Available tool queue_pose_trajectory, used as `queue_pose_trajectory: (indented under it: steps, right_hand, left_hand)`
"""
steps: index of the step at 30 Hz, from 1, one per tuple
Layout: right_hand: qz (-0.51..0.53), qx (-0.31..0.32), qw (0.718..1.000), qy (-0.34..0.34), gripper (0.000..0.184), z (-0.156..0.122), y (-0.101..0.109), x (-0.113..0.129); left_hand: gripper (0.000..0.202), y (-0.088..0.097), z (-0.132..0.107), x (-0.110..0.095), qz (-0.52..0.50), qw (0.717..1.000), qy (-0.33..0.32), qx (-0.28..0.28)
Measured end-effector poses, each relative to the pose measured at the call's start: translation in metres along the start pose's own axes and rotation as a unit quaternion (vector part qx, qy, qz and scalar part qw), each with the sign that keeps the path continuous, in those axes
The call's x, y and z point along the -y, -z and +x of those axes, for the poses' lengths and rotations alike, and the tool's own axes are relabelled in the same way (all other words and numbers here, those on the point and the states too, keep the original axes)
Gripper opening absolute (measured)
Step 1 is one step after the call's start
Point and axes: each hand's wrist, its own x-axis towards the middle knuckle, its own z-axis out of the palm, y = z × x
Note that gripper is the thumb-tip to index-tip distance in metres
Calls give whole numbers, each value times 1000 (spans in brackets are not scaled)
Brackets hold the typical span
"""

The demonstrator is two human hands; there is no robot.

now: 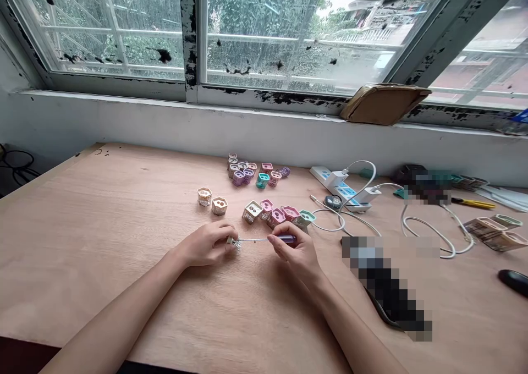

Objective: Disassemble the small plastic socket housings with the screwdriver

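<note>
My left hand [204,245] pinches a small plug-like part with metal pieces [236,243] at its fingertips. My right hand [296,256] grips a purple-handled screwdriver [286,240], whose thin shaft reaches across to that part. Just beyond my hands stands a row of pastel pink, cream and green hexagonal socket housings [275,215]. Farther back lies a cluster of purple, pink and teal housings [251,173]. Two cream housings [219,205] stand apart on the left. The part's details are partly hidden by my fingers.
The plywood table [103,286] runs up to a white window ledge. A white power strip [340,187] with chargers and cables lies to the right, near a yellow-handled tool [474,203] and stacked housings [487,228]. A pixelated blurred object [388,286] lies on the table.
</note>
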Motion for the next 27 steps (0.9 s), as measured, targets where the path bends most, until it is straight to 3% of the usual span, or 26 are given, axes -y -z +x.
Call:
queue_pose_trajectory:
  steps: [6,19,27]
  right_hand:
    - [81,12,996,-38,39,2,-3,-4]
    - [100,22,995,-9,26,1,-3,-8]
    - [95,26,995,-13,28,-1,-6,-3]
  left_hand:
    - [6,-2,1,1,9,1000,-7,1]
    - [8,-3,0,3,16,1000,-1,-9]
    - [9,-5,-1,5,25,999,-2,-21]
